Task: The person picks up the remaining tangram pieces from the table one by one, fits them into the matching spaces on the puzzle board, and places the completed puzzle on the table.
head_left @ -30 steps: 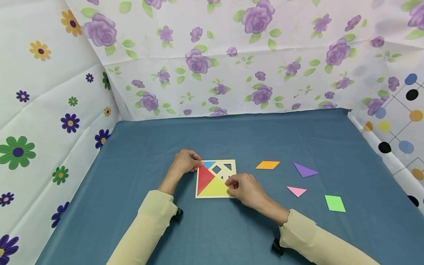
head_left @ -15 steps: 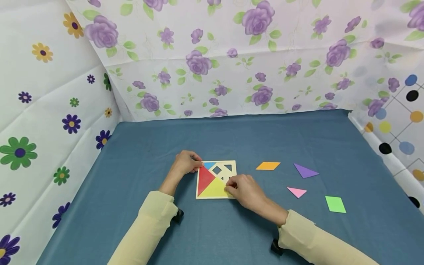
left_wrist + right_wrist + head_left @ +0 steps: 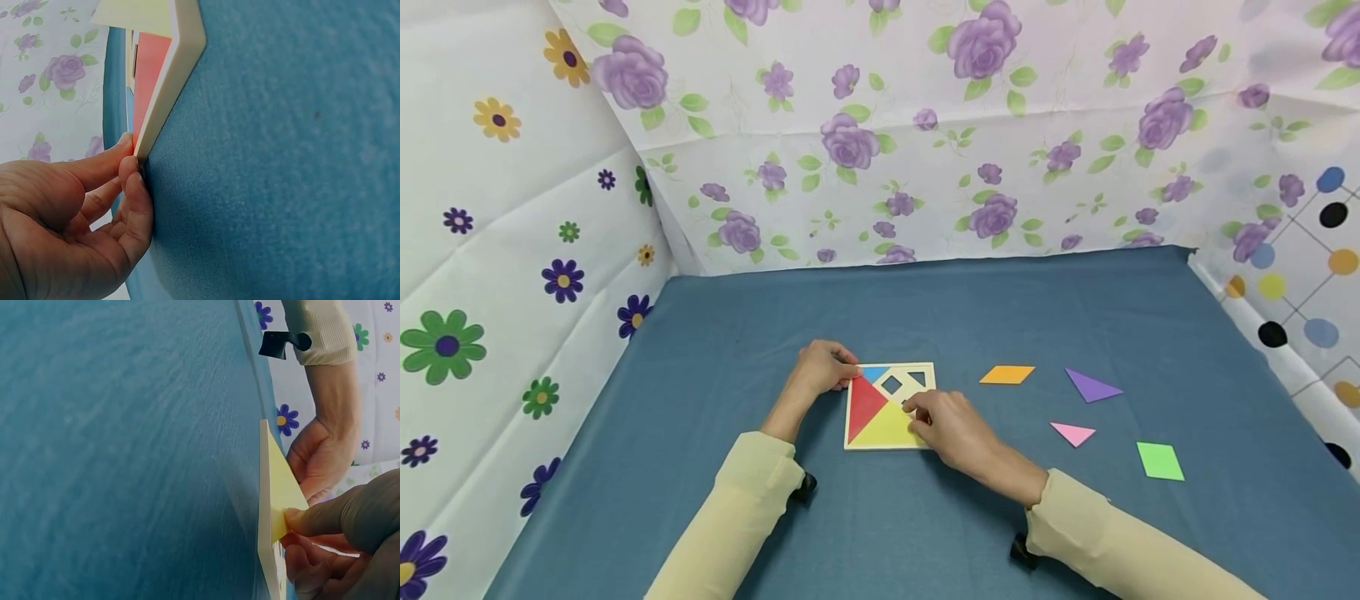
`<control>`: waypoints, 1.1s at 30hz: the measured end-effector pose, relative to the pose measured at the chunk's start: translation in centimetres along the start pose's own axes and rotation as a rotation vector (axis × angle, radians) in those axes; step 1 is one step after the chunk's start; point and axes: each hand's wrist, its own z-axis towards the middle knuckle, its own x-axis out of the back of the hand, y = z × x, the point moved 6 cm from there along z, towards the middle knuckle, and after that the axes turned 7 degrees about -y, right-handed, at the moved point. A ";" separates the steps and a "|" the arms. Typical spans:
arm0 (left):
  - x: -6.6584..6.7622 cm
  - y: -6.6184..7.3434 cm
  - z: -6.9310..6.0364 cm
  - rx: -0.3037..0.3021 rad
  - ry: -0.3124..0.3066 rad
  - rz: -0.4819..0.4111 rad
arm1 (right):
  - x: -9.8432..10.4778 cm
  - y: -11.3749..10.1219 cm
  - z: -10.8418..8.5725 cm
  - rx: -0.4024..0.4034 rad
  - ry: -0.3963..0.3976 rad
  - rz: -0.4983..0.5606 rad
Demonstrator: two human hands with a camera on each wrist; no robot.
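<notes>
A square pale wooden tangram board (image 3: 929,379) lies on the blue cloth. A red triangle (image 3: 864,410) fills its left side and a small blue triangle (image 3: 874,372) its upper left corner. The left hand (image 3: 822,367) grips that corner, thumb on top and fingers curled at the edge. Over the lower part lies a large yellow triangle (image 3: 882,430), tilted up from the board in the wrist views. The right hand (image 3: 958,429) pinches its right side, thumb (image 3: 299,520) on the face and fingers at the edge. Holes show in the upper right; the hand hides others.
Right of the board lie an orange parallelogram (image 3: 1007,375), a purple triangle (image 3: 1092,386), a pink triangle (image 3: 1073,433) and a green square (image 3: 1161,462). The blue cloth (image 3: 700,483) spreads around them. Flowered sheets (image 3: 925,192) hang behind and at the sides.
The right hand has shifted slightly, its fingers moving up and left along the yellow triangle's edge. The left hand and the board have stayed in place.
</notes>
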 end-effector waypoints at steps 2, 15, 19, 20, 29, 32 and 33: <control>0.0 0.0 0.0 -0.004 0.000 -0.007 | -0.1 -0.1 0.1 -0.005 0.000 -0.002; 0.1 -0.1 0.1 0.001 0.004 -0.011 | -0.4 -0.5 0.9 0.070 -0.125 -0.019; 0.1 -0.1 0.1 0.007 0.005 -0.008 | -0.4 -0.8 1.0 0.083 -0.131 -0.045; 0.1 -0.1 0.1 0.009 0.006 -0.010 | -0.4 -0.8 1.0 0.083 -0.133 -0.054; 0.0 -0.1 0.0 0.009 0.004 -0.015 | -0.7 -0.8 1.4 0.065 -0.171 -0.103; 0.0 0.0 -0.1 0.006 0.007 -0.013 | -0.8 -0.7 1.5 0.066 -0.199 -0.108; 0.0 0.0 -0.1 0.005 0.009 -0.012 | -0.9 -0.7 1.6 0.066 -0.209 -0.107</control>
